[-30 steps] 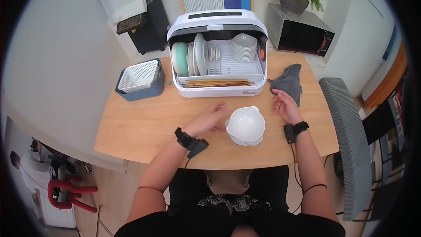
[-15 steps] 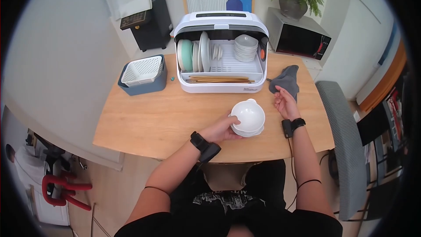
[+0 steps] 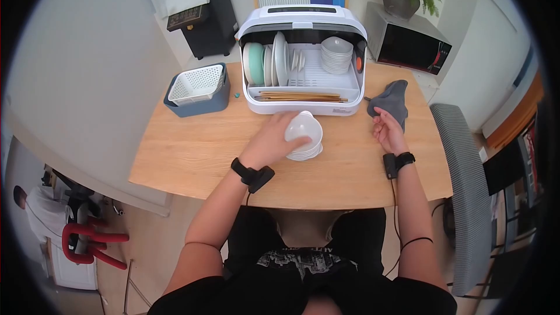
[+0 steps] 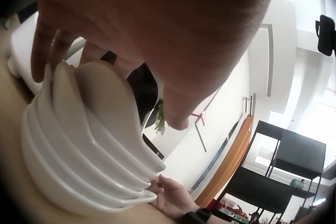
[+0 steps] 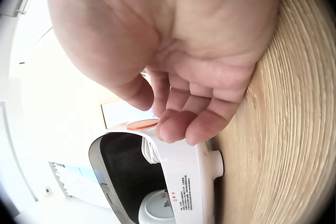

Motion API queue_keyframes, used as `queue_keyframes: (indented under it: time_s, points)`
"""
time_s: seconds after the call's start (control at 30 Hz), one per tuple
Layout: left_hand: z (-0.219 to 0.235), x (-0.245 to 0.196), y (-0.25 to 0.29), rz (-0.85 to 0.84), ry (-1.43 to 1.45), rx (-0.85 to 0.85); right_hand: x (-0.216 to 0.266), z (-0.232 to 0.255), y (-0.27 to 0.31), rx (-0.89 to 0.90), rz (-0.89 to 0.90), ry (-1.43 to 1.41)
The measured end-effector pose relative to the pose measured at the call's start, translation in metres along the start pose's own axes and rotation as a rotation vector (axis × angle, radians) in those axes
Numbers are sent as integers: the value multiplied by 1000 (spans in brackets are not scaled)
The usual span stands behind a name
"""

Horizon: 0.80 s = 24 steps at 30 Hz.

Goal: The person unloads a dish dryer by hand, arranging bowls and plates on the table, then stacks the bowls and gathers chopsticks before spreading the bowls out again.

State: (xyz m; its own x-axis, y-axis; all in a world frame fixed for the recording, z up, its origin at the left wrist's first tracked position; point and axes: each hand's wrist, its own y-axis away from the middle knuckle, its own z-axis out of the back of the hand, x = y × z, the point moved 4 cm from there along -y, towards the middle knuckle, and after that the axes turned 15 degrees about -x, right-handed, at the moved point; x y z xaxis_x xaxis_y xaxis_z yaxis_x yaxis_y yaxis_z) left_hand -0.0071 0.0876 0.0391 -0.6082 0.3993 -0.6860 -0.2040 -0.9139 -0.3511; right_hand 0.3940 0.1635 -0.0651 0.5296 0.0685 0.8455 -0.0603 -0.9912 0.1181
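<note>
A stack of several white bowls (image 3: 310, 129) with small tab handles stands on the table in front of the dish cabinet (image 3: 303, 107). My left hand (image 3: 265, 143) arches over the stack from the left. In the left wrist view its fingers (image 4: 39, 58) reach down at the rim of the top bowl, while the thumb (image 4: 177, 113) hangs apart from the bowls (image 4: 79, 155). My right hand (image 3: 389, 131) rests on the table to the right beside a grey cloth (image 3: 389, 102), palm turned inward, fingers loosely curled with nothing in them.
Inside the open cabinet are upright plates (image 3: 281, 61), a stack of small dishes (image 3: 336, 57) and chopsticks (image 3: 300, 97) in the front trough. A blue bin (image 3: 204, 107) with a white basket (image 3: 197, 84) stands at the left. Behind on the right is a microwave (image 3: 408, 44).
My left hand came to the bowls, gripped the stack, and moved it left and toward the cabinet. Its thumb has since lifted from the rim. The right hand stays by the cloth.
</note>
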Motion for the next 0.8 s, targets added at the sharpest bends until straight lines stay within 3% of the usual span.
queue_keyframes:
  time_s: [0.03, 0.13, 0.33, 0.47, 0.53, 0.8]
  points:
    - [-3, -16, 1, -183, -265, -37, 0, 0, 0, 8, 0, -2]
    - [-21, -34, 6, -170, -469, 1, 2, 0, 1, 17, -2, -8]
    - [-23, -31, -9, 11, -427, 63, -1, 3, -2, 17, -3, -12]
    - [-23, -23, -11, -8, -384, 64, -2, 4, -4, 27, -6, -2]
    - [-20, -22, -12, -22, -191, 16, -1, 2, -2, 30, -2, 10]
    - [-7, -25, -20, -41, -173, 12, -1, 2, -2, 31, -31, 21]
